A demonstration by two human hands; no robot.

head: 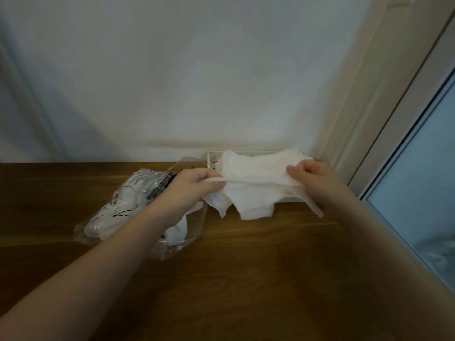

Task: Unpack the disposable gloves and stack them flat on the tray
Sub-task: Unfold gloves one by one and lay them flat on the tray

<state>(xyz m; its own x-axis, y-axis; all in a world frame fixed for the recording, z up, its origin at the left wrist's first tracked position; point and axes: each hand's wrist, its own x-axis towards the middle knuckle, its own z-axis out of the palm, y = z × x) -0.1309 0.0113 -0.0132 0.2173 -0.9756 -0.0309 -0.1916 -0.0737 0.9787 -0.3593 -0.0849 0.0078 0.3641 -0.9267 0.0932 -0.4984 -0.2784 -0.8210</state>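
the left hand (197,183) and the right hand (309,175) each pinch one end of a thin glove (253,193), fingers curled round its upper edge, so it hangs stretched between them above the near edge of the tray (212,160). the tray sits at the back right of the counter (246,267), against the wall (197,70), and more gloves (256,163) already lie on it. the bag (138,207) lies just left of the tray, partly under the left forearm.

risks, as i judge them: the film looks light and limp, so it may fold on itself or drape over the tray's near edge if it is let go too soon or too high. it hangs over that edge now, so lowering it here would likely leave its fingers on the counter. laying it down may drag and rumple the pile under it. the left forearm rests over the bag and could shove it toward the counter's front edge.

count: two hands, one glove held, one tray, one bag, one counter. the gloves on the tray overlap too much to count; there is more than one layer. white film shows inside the bag, number unclear.
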